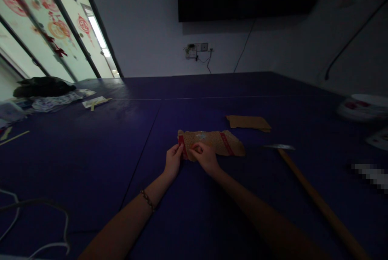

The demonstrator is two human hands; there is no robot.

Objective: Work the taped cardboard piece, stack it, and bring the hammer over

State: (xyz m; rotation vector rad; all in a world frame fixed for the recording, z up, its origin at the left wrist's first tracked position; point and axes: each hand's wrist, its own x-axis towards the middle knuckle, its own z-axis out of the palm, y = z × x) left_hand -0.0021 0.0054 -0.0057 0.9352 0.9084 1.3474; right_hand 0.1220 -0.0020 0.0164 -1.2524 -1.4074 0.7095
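Left hand (pixel 173 160) pinches left end of one packet (pixel 216 139) on purple table (pixel 194 215); right hand (pixel 207 158), thumb and fingertips together, pinches it just beside. Beyond packet, one cardboard piece (pixel 249 122); rightward, one hammer (pixel 315 196).

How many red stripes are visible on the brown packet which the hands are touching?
2. The left stripe is at the end of the brown packet that the left hand holds; the right stripe crosses toward its other end. More may be hidden behind the right hand or underneath.
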